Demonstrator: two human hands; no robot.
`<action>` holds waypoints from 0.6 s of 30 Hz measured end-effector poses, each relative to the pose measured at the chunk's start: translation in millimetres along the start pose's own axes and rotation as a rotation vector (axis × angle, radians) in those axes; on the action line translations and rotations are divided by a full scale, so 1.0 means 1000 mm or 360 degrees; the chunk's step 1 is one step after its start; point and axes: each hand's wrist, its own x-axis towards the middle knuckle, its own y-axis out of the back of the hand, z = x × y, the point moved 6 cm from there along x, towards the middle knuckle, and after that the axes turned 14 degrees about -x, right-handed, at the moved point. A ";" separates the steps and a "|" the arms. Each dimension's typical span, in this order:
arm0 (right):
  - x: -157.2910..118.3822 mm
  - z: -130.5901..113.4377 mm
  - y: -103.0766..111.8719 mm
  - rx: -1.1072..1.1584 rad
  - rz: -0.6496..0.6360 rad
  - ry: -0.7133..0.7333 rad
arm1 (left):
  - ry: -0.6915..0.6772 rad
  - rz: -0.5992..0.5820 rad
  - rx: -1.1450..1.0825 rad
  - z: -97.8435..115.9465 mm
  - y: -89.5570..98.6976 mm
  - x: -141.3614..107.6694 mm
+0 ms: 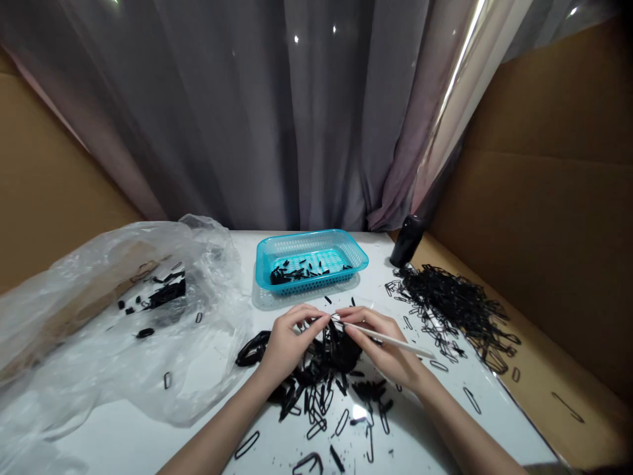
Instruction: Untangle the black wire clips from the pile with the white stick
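My left hand (pixel 291 336) is closed, its thumb and index finger pinching a small dark piece too small to name. Fingertip to fingertip with it, my right hand (pixel 378 343) holds a thin white stick (pixel 390 339) that slants down to the right. Beneath both hands lies a heap of black strips and loops (pixel 326 359) on the white table (pixel 123 432). More loose black loops are scattered nearer the front edge. Behind the hands stands a turquoise basket (pixel 312 285) with small black pieces inside.
A clear plastic bag (pixel 208 369) spreads over the left side, with black pieces in it. At the right are a pile of black loops (pixel 455 303) and a dark cylinder (pixel 407 241). Cardboard walls (pixel 548 198) flank the table; a grey curtain (pixel 237 119) hangs behind.
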 end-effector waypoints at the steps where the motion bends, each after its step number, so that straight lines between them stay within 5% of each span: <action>1: 0.000 -0.001 0.000 0.0027 0.0070 0.0002 | 0.0112 0.0019 -0.0099 -0.004 0.001 0.001; 6: -0.002 -0.001 -0.007 0.0133 0.0176 -0.0057 | 0.0496 -0.0011 -0.0503 -0.021 -0.003 0.002; 18: -0.002 0.021 -0.016 0.0482 0.0094 -0.0396 | 0.0585 -0.0087 -0.0455 -0.019 -0.008 -0.002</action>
